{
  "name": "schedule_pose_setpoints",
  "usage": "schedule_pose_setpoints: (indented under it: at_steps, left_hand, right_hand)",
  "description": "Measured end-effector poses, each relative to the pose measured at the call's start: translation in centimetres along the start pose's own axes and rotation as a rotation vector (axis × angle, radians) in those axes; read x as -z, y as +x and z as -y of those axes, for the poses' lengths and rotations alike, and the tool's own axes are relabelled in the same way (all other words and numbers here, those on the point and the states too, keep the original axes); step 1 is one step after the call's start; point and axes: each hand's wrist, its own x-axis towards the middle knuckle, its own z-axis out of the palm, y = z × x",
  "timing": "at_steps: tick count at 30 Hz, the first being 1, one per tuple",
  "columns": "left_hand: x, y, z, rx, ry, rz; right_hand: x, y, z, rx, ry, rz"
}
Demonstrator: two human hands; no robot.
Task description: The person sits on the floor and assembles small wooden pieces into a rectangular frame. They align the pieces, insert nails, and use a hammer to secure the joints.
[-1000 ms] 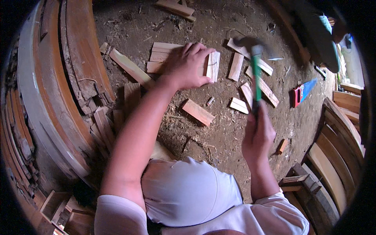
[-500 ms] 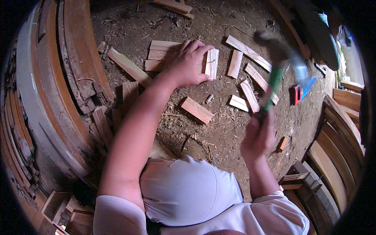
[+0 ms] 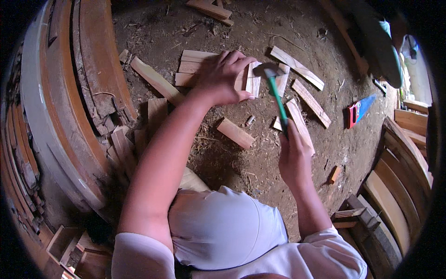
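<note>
- My left hand (image 3: pixel 223 80) lay over a wooden panel (image 3: pixel 199 56) of slats on the dirt floor (image 3: pixel 346 149), fingers spread but gripping it, thumb at the near end of its pale end strip (image 3: pixel 253 81).
- The panel sat toward the floor's far edge, nearer its left edge than its right.
- My right hand (image 3: pixel 295 151) was closed around the handle of a green hammer (image 3: pixel 278 100), its head over the end strip's right side; I could not tell whether they touched.
- Loose strips (image 3: pixel 310 109) lay to the panel's right, and a short block (image 3: pixel 236 133) lay on its near side.
- A blue saw (image 3: pixel 360 111) with a red handle lay near the floor's right edge.
- Long planks (image 3: pixel 97 56) lined the floor's left edge.
</note>
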Motion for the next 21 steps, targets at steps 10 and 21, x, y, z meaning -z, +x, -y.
schedule_pose_setpoints:
  at_steps: [10,21]
  left_hand:
    - [-0.5,0.0,1.0,0.013,-0.084,-0.002]
    - [-0.9,0.2,1.1,0.002,-0.108,-0.026]
  right_hand:
    - [-0.9,0.0,-0.7,-0.026,0.026,0.026]
    - [-0.6,1.0,-0.5,-0.088,-0.047,0.067]
